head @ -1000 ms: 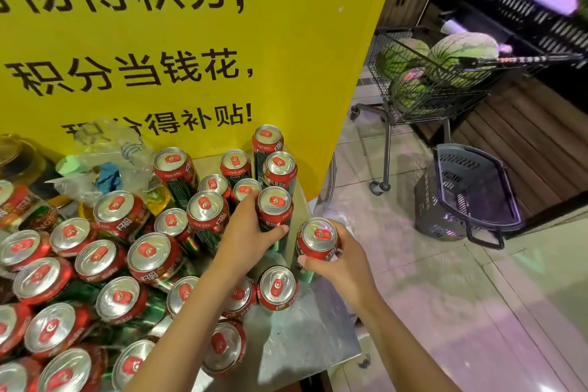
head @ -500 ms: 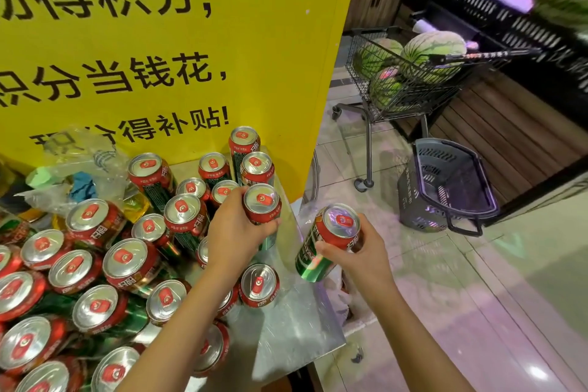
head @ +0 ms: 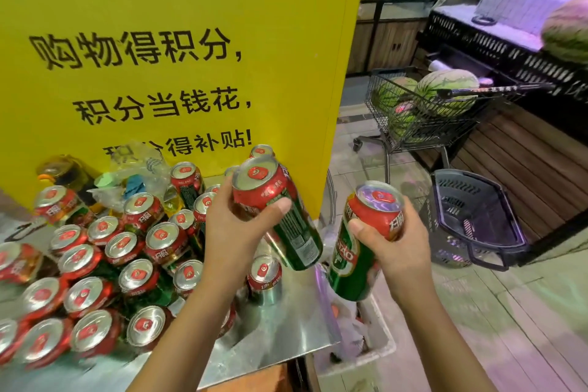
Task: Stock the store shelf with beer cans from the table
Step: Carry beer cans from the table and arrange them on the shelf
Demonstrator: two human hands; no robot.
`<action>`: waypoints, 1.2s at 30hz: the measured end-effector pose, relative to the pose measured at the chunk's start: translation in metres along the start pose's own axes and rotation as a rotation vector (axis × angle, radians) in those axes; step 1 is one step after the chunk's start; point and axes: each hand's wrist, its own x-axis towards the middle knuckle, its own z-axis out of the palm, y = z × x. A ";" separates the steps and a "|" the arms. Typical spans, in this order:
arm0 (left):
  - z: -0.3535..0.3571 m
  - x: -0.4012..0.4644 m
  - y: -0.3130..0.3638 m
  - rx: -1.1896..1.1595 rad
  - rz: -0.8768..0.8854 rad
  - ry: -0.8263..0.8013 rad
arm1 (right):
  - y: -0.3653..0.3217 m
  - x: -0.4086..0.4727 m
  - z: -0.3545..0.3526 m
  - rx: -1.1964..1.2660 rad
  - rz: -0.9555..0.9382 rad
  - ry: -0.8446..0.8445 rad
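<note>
Hands each hold one beer can clear of the table (head: 280, 337). The left hand (head: 235, 226) wraps its fingers and thumb around a tilted can (head: 280, 219), lifted above the table's right end, its base pointing down and right. The right hand (head: 397, 242) grips a second can (head: 359, 248) out past the table's edge, over the floor, top leaning right. Many more cans (head: 136, 277) stand packed on the metal tabletop before a yellow sign (head: 191, 41). Right of it stand a cart (head: 413, 118) of what look like watermelons and a dark shopping basket (head: 477, 216).
</note>
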 end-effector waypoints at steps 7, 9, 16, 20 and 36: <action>-0.031 -0.076 0.026 0.005 -0.037 0.182 | -0.023 -0.041 0.018 0.077 -0.001 -0.250; -0.044 -0.104 0.026 0.001 -0.072 0.262 | -0.020 -0.053 0.031 0.097 0.007 -0.335; -0.107 -0.208 0.029 0.085 -0.184 0.601 | -0.017 -0.117 0.092 0.100 0.083 -0.661; -0.148 -0.265 0.040 0.103 -0.191 0.798 | -0.027 -0.163 0.134 0.066 0.043 -0.897; -0.374 -0.526 0.097 0.130 -0.251 1.436 | -0.081 -0.464 0.352 0.068 0.063 -1.505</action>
